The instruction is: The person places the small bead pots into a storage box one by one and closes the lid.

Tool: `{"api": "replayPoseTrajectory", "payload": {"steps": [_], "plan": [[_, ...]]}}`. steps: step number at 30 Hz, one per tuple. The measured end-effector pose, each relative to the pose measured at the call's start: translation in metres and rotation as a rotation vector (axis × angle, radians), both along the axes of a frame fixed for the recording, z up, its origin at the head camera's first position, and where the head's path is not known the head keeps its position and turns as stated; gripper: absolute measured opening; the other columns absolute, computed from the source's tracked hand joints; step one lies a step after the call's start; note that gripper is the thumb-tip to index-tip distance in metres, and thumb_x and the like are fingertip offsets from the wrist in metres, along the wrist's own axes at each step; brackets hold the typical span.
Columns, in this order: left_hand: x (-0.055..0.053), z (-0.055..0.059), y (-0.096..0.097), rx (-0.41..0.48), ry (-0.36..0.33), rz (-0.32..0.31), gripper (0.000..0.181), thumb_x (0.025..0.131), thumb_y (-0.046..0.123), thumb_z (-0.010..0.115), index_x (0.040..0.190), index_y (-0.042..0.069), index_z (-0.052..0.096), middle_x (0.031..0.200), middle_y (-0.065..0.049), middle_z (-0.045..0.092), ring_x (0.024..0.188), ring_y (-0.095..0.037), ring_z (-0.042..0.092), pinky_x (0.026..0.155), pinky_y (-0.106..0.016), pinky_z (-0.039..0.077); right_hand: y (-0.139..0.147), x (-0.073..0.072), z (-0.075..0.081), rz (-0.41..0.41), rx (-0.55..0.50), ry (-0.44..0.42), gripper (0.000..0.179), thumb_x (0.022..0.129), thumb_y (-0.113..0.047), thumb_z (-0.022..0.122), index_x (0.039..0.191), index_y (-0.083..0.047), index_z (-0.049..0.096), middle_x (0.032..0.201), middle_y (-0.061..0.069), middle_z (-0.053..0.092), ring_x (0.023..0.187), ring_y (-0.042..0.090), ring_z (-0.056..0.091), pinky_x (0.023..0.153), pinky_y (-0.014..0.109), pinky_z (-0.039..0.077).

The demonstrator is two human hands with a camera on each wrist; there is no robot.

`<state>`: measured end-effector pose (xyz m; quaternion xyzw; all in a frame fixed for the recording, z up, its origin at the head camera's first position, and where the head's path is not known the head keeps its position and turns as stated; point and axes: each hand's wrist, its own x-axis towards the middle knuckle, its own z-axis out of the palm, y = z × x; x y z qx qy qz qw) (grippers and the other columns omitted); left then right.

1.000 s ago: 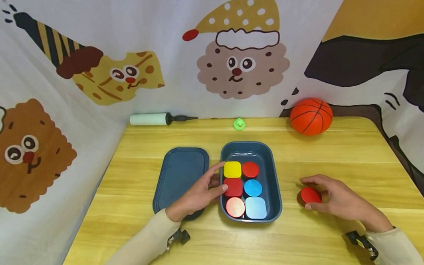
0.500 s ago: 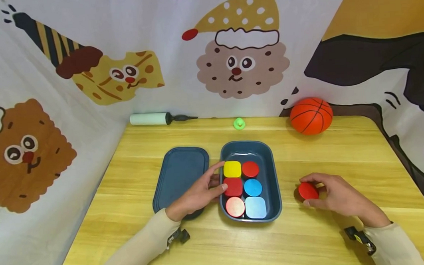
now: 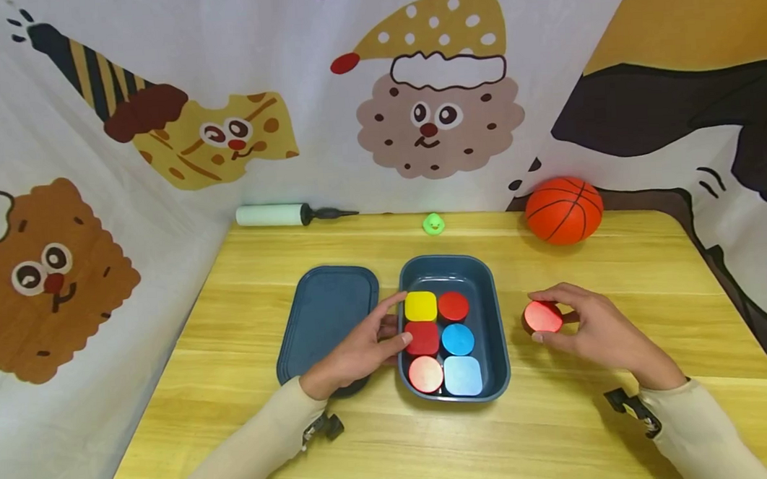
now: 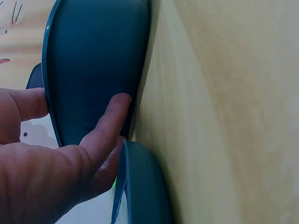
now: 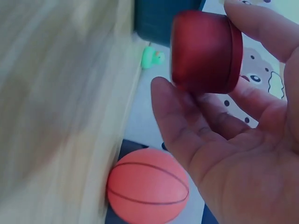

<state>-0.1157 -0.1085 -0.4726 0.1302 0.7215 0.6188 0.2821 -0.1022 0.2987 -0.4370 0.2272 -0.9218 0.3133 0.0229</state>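
Observation:
In the head view my right hand (image 3: 593, 326) grips a small red round tin (image 3: 543, 317) between thumb and fingers, to the right of the dark blue box (image 3: 502, 349). The right wrist view shows the tin (image 5: 201, 51) held clear of the tabletop. My left hand (image 3: 363, 349) holds the box's left wall, thumb over the rim and other fingers against the outside. Inside the box stand a yellow square tin (image 3: 420, 306), red round tin (image 3: 453, 306), red square tin (image 3: 421, 338), blue round tin (image 3: 457, 339), pinkish round tin (image 3: 426, 374) and light blue square tin (image 3: 463, 375).
Left of the box, partly under my left arm, lies a dark blue lid (image 3: 329, 315). Along the back edge of the wooden table (image 3: 550, 433) are a hand pump (image 3: 271, 216), a green rubber duck (image 3: 432, 224) and a small basketball (image 3: 563, 211). A printed cloth hangs behind.
My right hand has lifted the red round tin and carried it left and toward the back, closer to the box. My left hand and the box have stayed in place.

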Motion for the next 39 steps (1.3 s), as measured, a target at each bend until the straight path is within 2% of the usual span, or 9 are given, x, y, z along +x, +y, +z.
{"api": "replayPoseTrajectory", "payload": {"steps": [6,14,21,27,35,39], "plan": [[0.000,-0.001,0.000,-0.004,-0.001,0.004,0.075,0.106,0.021,0.066,0.168,0.036,0.025,0.148,-0.018,0.054,0.124,-0.027,0.063,0.093,-0.043,0.064,-0.012,-0.010,0.004,0.014,-0.044,0.024,0.059,0.079,-0.021,0.097,0.132,-0.015,0.071,0.120,-0.002,0.070,0.095,0.004,0.061,0.079,0.024,0.063],[0.002,0.000,0.000,0.007,-0.001,0.001,0.076,0.107,0.020,0.066,0.168,0.035,0.024,0.148,-0.019,0.054,0.125,-0.028,0.063,0.093,-0.044,0.064,-0.030,-0.022,0.013,0.000,-0.085,0.020,0.061,0.080,-0.022,0.096,0.135,-0.013,0.071,0.126,0.005,0.072,0.100,0.004,0.062,0.081,0.022,0.062],[0.002,0.000,-0.001,0.006,-0.001,0.006,0.076,0.107,0.020,0.066,0.168,0.034,0.024,0.149,-0.019,0.053,0.125,-0.028,0.063,0.093,-0.044,0.064,-0.048,-0.038,0.019,-0.011,-0.069,0.024,0.060,0.082,-0.027,0.094,0.134,-0.010,0.070,0.127,0.005,0.073,0.103,0.015,0.066,0.082,0.027,0.062],[0.001,0.001,0.000,-0.002,0.002,0.004,0.075,0.107,0.021,0.066,0.168,0.036,0.025,0.149,-0.018,0.053,0.125,-0.027,0.062,0.094,-0.043,0.064,-0.064,-0.051,0.021,-0.010,-0.087,0.011,0.059,0.083,-0.031,0.093,0.134,-0.010,0.071,0.128,0.005,0.072,0.105,0.019,0.066,0.083,0.030,0.062],[0.000,0.002,0.001,0.012,0.002,-0.002,0.075,0.107,0.020,0.065,0.168,0.033,0.025,0.148,-0.019,0.053,0.126,-0.028,0.062,0.095,-0.044,0.063,-0.087,-0.070,0.017,0.009,-0.114,-0.015,0.059,0.085,-0.032,0.091,0.135,-0.009,0.070,0.129,0.009,0.069,0.109,0.024,0.065,0.086,0.052,0.064],[-0.001,0.002,0.001,0.012,-0.003,-0.003,0.075,0.107,0.021,0.065,0.168,0.034,0.025,0.148,-0.018,0.053,0.126,-0.028,0.062,0.095,-0.044,0.063,-0.100,-0.076,0.015,0.014,-0.131,-0.018,0.062,0.084,-0.030,0.092,0.137,-0.007,0.069,0.128,0.009,0.066,0.111,0.026,0.064,0.088,0.052,0.065]]}}
